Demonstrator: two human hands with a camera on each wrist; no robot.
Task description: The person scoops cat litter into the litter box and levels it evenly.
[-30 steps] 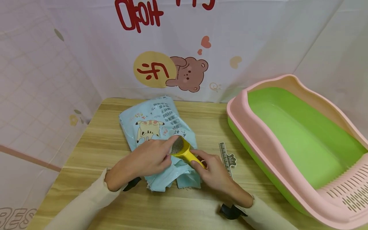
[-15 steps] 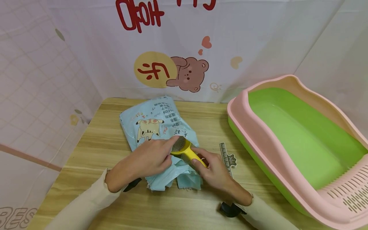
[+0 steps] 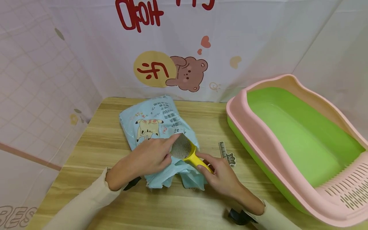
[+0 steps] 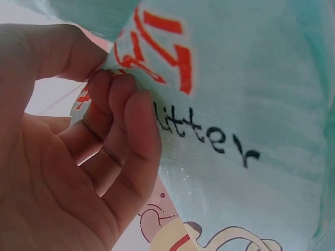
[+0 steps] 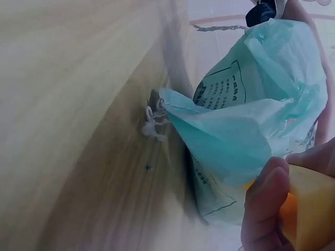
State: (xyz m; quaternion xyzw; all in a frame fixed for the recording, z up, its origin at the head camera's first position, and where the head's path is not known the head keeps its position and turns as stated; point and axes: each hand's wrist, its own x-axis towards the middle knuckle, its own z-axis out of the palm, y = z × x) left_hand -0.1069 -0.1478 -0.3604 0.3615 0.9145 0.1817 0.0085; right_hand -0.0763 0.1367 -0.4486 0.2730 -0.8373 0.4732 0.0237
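A light blue cat litter bag (image 3: 172, 111) lies on the wooden table, its torn mouth facing the person. My left hand (image 3: 146, 156) pinches the bag's edge between thumb and fingertips; the left wrist view shows the printed word "litter" beside the fingers (image 4: 138, 136). My right hand (image 3: 221, 174) grips the handle of a yellow litter scoop (image 3: 196, 160). Grey granular litter (image 3: 181, 147) fills the scoop's bowl, which sits at the bag's mouth. Part of the bowl is hidden behind the left index finger. In the right wrist view the crumpled bag flap (image 5: 225, 136) hangs beside the scoop handle (image 5: 311, 209).
A large green litter box (image 3: 296, 134) with a pink rim (image 3: 261, 127) stands on the right. Between it and the bag lies a small comb-like piece (image 3: 228, 156) with a dark label. White printed cloth (image 3: 244, 38) backs the table (image 3: 161, 207).
The right hand has drawn the scoop slightly right and toward the person, and more litter shows in its bowl. The bag's torn flap has shifted with it. The left hand stays in place.
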